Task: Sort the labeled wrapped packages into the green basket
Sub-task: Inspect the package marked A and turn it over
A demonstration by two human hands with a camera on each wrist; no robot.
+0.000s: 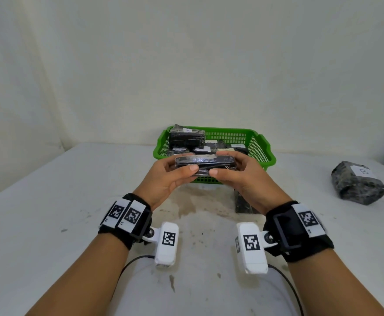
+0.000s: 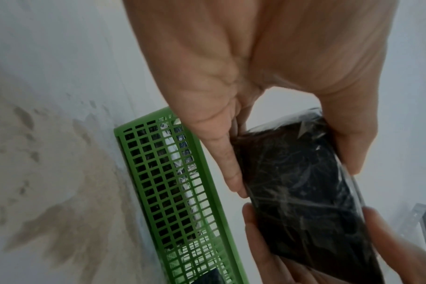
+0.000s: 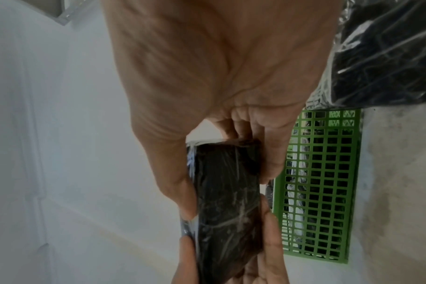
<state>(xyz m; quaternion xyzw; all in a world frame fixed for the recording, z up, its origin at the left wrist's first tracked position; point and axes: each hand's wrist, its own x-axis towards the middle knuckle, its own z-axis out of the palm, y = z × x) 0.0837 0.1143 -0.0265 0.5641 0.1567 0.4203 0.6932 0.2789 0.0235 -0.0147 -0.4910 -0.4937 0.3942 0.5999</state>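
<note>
The basket (image 1: 260, 142) stands on the worktop (image 1: 50, 201) at centre, toward the far edge, with the wall behind it. Several wrapped packages (image 1: 186, 137) lie inside the basket, stacked highest at its left end. One package (image 1: 204, 162) is raised above the worktop, directly in front of the near wall of the basket, level and lengthwise left to right. The left hand (image 1: 166, 179) is at its left end, the right hand (image 1: 245, 179) at its right end. Another package (image 1: 242, 201) lies on the worktop beneath the right hand, just before the basket. A labelled package (image 1: 358, 183) lies well apart to the right.
</note>
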